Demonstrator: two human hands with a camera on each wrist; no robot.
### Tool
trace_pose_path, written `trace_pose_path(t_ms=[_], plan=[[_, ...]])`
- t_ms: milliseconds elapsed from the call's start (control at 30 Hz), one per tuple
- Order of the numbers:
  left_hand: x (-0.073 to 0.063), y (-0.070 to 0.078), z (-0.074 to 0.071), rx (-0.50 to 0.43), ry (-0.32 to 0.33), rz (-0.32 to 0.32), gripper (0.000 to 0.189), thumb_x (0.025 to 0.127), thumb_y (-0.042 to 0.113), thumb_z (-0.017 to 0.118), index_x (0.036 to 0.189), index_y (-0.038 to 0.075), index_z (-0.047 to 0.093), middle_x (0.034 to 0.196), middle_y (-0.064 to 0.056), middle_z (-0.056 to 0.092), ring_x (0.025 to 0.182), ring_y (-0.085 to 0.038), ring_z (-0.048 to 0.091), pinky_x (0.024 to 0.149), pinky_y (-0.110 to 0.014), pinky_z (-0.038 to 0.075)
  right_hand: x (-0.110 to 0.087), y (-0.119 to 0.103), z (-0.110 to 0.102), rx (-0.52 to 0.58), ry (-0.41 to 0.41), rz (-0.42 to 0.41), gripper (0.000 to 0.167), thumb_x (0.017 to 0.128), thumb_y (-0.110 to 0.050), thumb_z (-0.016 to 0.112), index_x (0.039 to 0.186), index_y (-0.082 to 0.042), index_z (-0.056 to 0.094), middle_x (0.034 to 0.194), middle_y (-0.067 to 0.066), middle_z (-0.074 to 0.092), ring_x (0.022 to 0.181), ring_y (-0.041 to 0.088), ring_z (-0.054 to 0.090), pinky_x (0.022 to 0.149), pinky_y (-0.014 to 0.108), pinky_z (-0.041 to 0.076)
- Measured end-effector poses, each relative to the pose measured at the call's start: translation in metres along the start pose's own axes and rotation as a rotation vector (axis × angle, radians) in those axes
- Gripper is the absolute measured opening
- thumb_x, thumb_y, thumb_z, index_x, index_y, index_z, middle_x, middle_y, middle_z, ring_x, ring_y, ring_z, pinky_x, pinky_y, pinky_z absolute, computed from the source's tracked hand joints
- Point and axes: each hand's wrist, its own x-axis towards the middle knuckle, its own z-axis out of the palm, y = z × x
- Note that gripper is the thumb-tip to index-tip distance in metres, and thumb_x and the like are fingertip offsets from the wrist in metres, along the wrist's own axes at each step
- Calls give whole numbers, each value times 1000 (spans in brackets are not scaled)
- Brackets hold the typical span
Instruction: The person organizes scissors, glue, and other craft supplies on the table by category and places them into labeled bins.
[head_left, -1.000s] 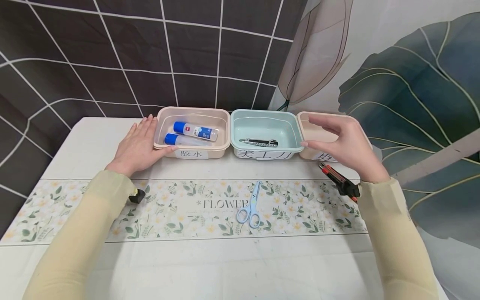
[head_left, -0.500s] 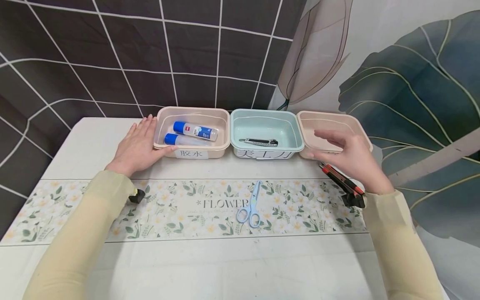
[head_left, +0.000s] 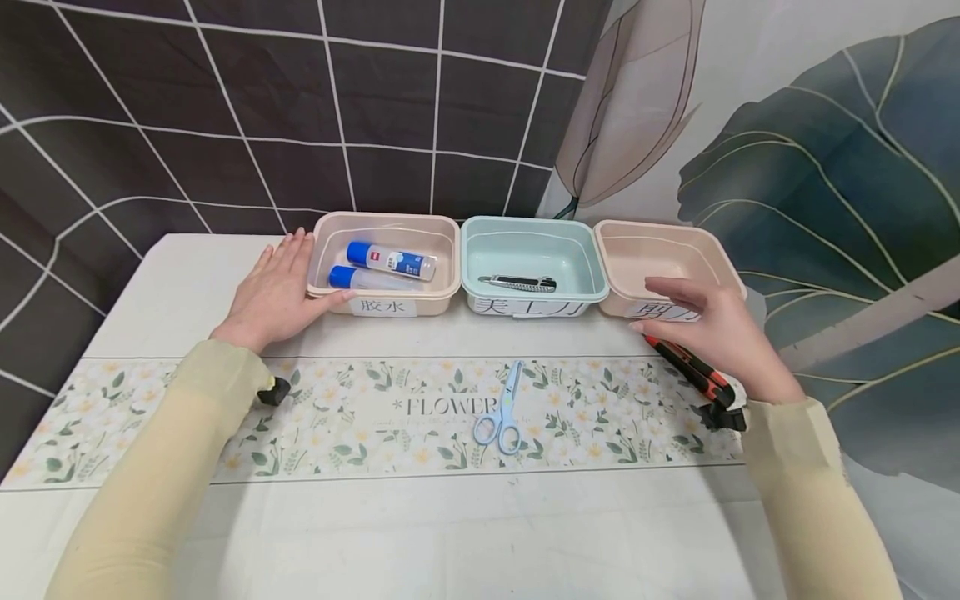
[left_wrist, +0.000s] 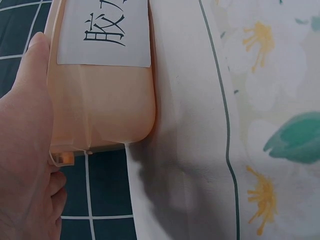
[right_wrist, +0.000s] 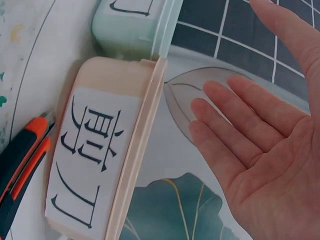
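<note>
My left hand (head_left: 273, 292) rests along the left end of the left pink bin (head_left: 453, 292), thumb at its front rim, fingers straight. Inside that bin lie two clear glue bottles (head_left: 408, 265) with blue caps. Over the front of the right pink bin (head_left: 667, 237) hovers my right hand (head_left: 716, 329), fingers extended and thumb apart, holding nothing. Below it on the table is a red-and-black utility knife (head_left: 686, 364), partly covered by the hand in the head view. The right wrist view shows the knife (right_wrist: 22, 160) beside the bin's labelled front.
Between the pink bins stands a teal bin (head_left: 532, 229) holding a silver utility knife (head_left: 521, 284). Light blue scissors (head_left: 501, 412) lie on the floral strip of the white tablecloth (head_left: 450, 533). A dark gridded cloth (head_left: 382, 108) hangs behind the bins.
My right hand has drawn back and down from over the right pink bin toward the red-and-black knife, uncovering more of the bin and its label. My left hand stays put.
</note>
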Motion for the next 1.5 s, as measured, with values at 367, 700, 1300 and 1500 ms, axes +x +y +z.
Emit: trace_pose_path(t_ms=[367,700,1300,1500], plan=[[-1,1,-1,-5,7,2,113,94,75,43,159,-7,2,166,-26,2,154,-36,-2,123,-45,-7,-13,12,-10,-23,-17,102,72,82,-38,88,141,-6,61,141,17,59,132,43,50,101,71,40],[0,-1,1,-1,12,8,113,94,75,43,159,-8,3,166,-27,4,154,-38,1,123,-46,-5,-26,27,-12,-44,-17,137,73,84,-40,86,142,-5,60,140,21,59,133,47,48,101,70,40],[0,-2,2,-3,17,5,114,94,76,44,159,-7,4,166,-27,4,153,-39,4,123,-48,-4,-42,55,-18,-83,-18,258,87,82,-53,82,147,-1,53,145,24,53,133,50,47,99,68,43],[1,-2,2,-2,17,7,113,94,76,43,159,-7,3,166,-26,3,153,-39,3,123,-47,-5,-48,66,-18,-72,-37,311,92,82,-54,81,149,0,49,147,27,50,133,52,45,99,71,41]])
